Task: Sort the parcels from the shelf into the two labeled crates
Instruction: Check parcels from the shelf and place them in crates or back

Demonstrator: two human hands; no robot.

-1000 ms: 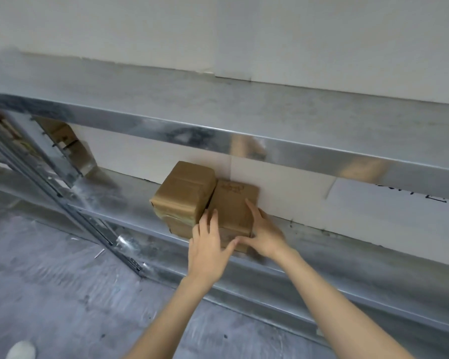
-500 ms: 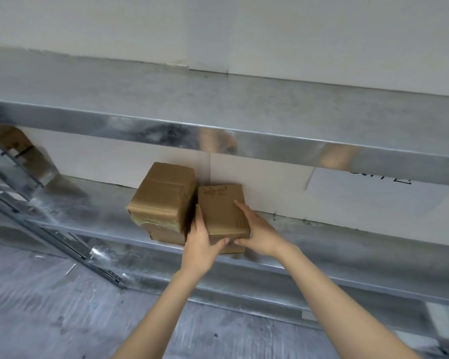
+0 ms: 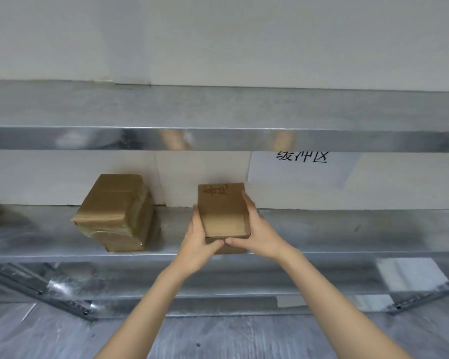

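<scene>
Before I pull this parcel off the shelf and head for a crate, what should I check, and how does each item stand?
1. Grip on the marked parcel: left hand and right hand hold opposite sides, thumbs at the front: ok.
2. Gap to the taped stack: apart, not touching: ok.
3. Red writing legible for sorting: blurred: cannot tell.
4. Target crate in sight: none in view: not ok.
5. Parcel lifted free of the lower shelf: cannot tell.
</scene>
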